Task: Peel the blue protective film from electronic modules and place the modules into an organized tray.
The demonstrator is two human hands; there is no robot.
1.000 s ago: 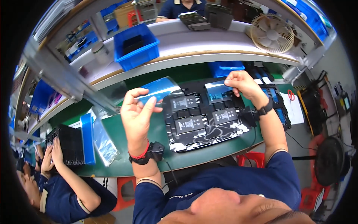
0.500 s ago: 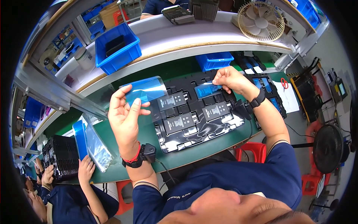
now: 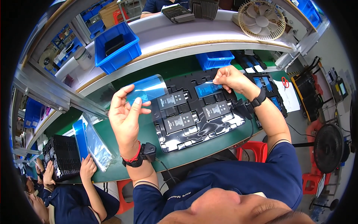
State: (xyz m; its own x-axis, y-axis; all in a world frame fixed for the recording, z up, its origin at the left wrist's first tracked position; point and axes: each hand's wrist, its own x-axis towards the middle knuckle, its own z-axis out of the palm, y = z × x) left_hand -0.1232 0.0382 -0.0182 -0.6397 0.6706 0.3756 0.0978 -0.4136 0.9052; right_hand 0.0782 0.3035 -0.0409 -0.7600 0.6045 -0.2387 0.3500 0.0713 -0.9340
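Left hand (image 3: 125, 117), fingers closed on a clear blue film sheet (image 3: 146, 89), holds it raised over the tray's left edge. Black moulded tray (image 3: 194, 128) lies on the green bench, three dark battery cells seated. Right hand (image 3: 228, 78) pinches the blue-filmed cell (image 3: 208, 89) in the tray's far right pocket, long axis running left-right; this hand is nearer it.

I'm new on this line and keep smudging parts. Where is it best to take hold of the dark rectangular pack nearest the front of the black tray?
Probably by its two long edges, coming straight down from above. The dark pack lies flat, face up, in a pocket of the black tray, so only its top and edges are reachable. The left hand is nearest it.
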